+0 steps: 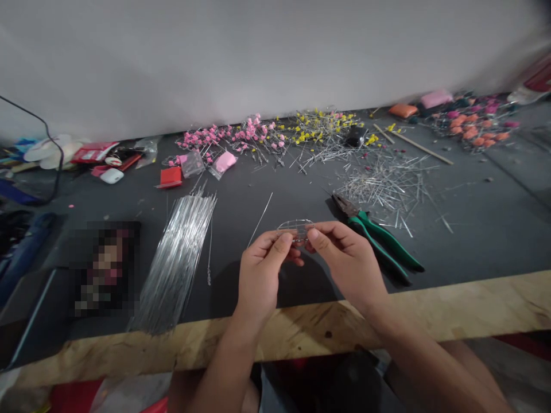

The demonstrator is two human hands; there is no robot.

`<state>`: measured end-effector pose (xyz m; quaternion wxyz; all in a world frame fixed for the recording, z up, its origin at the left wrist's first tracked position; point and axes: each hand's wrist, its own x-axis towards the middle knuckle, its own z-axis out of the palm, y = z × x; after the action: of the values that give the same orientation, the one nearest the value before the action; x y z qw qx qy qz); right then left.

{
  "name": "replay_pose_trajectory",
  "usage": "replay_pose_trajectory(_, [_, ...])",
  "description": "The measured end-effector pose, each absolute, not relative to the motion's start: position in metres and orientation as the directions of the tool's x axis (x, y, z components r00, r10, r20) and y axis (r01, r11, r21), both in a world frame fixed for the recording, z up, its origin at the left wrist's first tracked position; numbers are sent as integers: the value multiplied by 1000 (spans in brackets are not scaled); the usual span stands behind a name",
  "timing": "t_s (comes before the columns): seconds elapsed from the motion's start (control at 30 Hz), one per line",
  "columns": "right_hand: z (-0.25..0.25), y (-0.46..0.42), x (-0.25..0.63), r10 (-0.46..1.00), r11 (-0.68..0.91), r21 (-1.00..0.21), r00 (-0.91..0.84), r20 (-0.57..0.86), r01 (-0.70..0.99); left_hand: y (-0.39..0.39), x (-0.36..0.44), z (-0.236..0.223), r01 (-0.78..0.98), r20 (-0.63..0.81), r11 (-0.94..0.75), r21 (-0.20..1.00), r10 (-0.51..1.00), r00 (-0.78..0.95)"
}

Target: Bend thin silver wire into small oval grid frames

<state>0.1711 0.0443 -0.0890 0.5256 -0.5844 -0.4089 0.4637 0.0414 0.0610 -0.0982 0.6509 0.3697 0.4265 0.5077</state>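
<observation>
Pinches a thin wire piece (295, 221), arched along its far side, just left of the green-handled pliers (365, 221). Grips its left part between thumb and curled fingers of the left hand (260, 275), its right part between thumb and fingertips of the right hand (355, 261). Seems to hold it a little above the dark tabletop (232, 206); cannot tell from here how firmly, nor how the wires join behind the fingers.

Could bend the arch out of shape by pressing unevenly with the two thumbs — likely enough with wire so fine. Could also lose hold of a slim strand by pinching too near its end, or prick a fingertip by sliding along a cut tip. Might knock the pliers by swinging the right hand outward, being so near them; cannot tell whether already touching.

Beyond the pliers, might snag a sleeve or finger in the tangled heap of loose wires (383, 183) by reaching over it. Well to the left of the pliers, might scatter the bundle of straight wires (178, 252) by brushing it with the left forearm — or sweep aside the lone wire (260, 219) nearer the pliers by shifting the left hand forward.
</observation>
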Motion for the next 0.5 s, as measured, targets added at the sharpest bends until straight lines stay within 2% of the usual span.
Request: replay_pose_trajectory(0.5, [-89,45,170,963,-131,-991,236,-127,1,62,41,-100,-328,-178,201,923,979,101])
